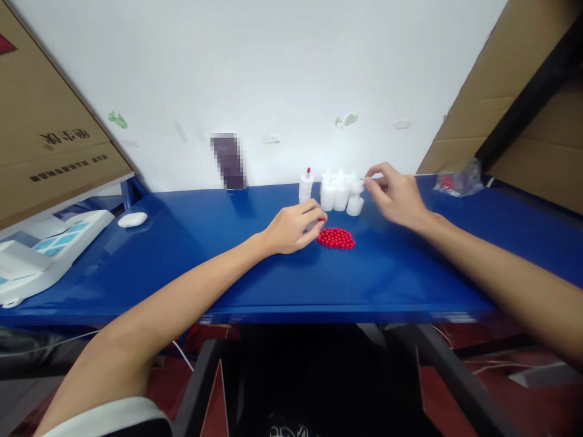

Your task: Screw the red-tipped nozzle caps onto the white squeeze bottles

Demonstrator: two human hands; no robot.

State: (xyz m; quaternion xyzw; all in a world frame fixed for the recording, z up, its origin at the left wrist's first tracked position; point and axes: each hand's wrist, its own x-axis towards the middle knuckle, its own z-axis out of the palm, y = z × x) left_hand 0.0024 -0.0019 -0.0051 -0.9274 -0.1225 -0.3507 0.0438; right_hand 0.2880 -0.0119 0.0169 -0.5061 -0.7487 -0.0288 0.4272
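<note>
A blue table (291, 282) carries clustered red caps (337, 238); white bottles (340, 199) behind them; a plastic bag (462, 181) rightward.

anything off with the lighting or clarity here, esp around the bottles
In the head view, the clustered white bottles look washed out, nozzles fading into the pale wall; also in the head view, a pixelated patch hides detail, and the glossy blue table darkens below it, shadow or reflection, can't tell.
</note>
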